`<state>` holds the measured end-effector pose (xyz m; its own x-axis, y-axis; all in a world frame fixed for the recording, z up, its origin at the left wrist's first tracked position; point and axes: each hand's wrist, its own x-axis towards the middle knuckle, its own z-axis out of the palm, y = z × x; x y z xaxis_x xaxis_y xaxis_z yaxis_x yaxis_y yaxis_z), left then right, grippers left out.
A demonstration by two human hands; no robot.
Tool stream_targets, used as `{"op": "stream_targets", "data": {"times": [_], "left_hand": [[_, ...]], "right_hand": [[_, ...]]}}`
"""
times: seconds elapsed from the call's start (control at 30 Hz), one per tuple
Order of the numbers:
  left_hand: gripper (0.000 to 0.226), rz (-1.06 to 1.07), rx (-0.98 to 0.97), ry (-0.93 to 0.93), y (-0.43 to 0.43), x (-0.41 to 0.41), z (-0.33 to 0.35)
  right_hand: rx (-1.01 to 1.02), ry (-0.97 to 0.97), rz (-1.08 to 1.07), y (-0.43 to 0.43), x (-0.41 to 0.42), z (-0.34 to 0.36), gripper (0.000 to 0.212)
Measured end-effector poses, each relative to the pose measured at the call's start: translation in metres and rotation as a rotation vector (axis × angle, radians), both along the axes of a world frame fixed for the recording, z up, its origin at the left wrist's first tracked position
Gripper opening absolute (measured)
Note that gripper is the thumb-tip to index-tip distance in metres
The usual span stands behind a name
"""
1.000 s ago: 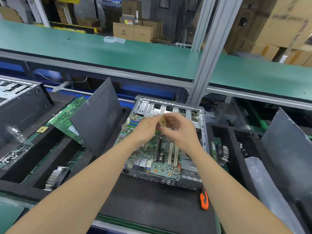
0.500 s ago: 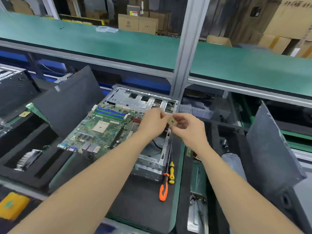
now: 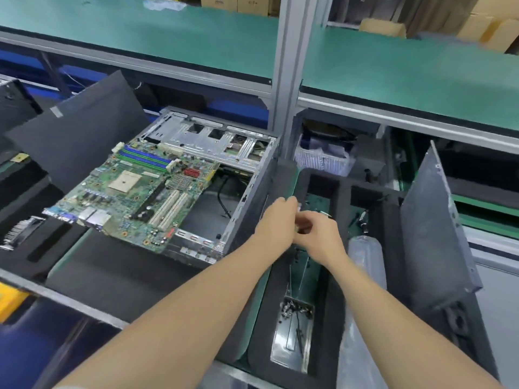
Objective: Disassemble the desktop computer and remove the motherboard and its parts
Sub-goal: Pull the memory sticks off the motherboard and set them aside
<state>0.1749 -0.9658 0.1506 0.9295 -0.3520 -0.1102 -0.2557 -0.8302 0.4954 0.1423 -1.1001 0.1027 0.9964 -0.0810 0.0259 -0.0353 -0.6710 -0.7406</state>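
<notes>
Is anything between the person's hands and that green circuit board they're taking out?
Yes: the dark side wall stands between the motherboard, lying tilted on the open case, and the left hand and right hand, which meet just right of it. Above the wall, nothing visible blocks.

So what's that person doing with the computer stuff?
A person is taking a desktop computer apart. The green motherboard lies tilted in the open metal case. The left hand and right hand meet over the black foam tray beside it, pinching a small part that is mostly hidden.

Bare-metal case point(image 3: 207, 141); matt foam tray point(image 3: 341, 220)
</notes>
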Motion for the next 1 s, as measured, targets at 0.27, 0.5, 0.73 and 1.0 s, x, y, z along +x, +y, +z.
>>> {"op": "stream_targets", "data": {"times": [0.27,0.5,0.73,1.0], "left_hand": [[0.032,0.203,-0.087,0.210,0.011,-0.015,-0.053],[0.023,0.208,-0.124,0.218,0.019,-0.013,-0.072],[0.020,0.218,-0.107,0.218,0.018,-0.009,-0.077],[0.020,0.229,-0.075,0.224,0.014,-0.006,-0.079]], "right_hand": [[-0.038,0.119,-0.009,-0.004,-0.013,-0.045,0.041],[-0.105,0.105,-0.003,0.004,-0.014,-0.056,0.042],[-0.131,0.094,0.043,0.005,-0.013,-0.057,0.045],[-0.151,0.076,0.079,0.002,-0.010,-0.059,0.040]]}}
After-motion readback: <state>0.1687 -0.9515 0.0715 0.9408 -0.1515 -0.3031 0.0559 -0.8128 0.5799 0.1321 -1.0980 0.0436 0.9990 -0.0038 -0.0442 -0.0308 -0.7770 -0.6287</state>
